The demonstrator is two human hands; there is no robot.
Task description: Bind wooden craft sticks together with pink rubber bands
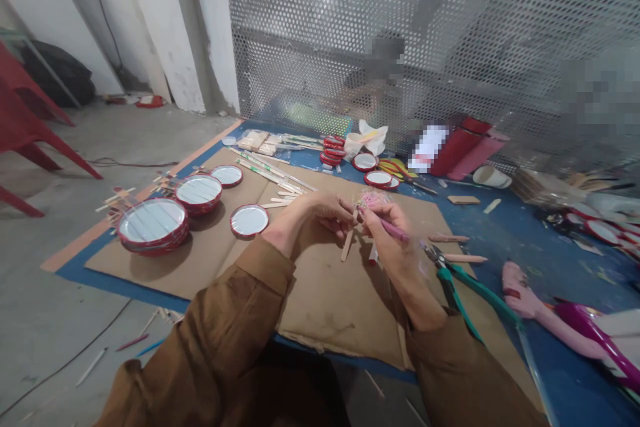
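Note:
My left hand (pixel 323 213) is closed, its fingers pinching a flat wooden craft stick (pixel 347 245) that points down toward the cardboard. Close beside it, my right hand (pixel 393 240) grips a purple pen-like tool (pixel 394 229) with its tip at the stick's upper part. The exact contact is too small to make out. Behind my right fingers lies a tangle of thin pink strands (pixel 373 197). Both hands are over a brown cardboard sheet (pixel 340 320). Right of my right wrist are pliers with teal handles (pixel 453 293).
Stacked red-rimmed round pieces (pixel 153 221) with sticks stand at left; a single disc (pixel 249 220) lies nearer. Loose craft sticks (pixel 285 196) lie beyond my hands. A pink glue gun (pixel 530 300) rests at right, a red bottle (pixel 457 147) farther back. Perforated metal (pixel 310 33) backs the table.

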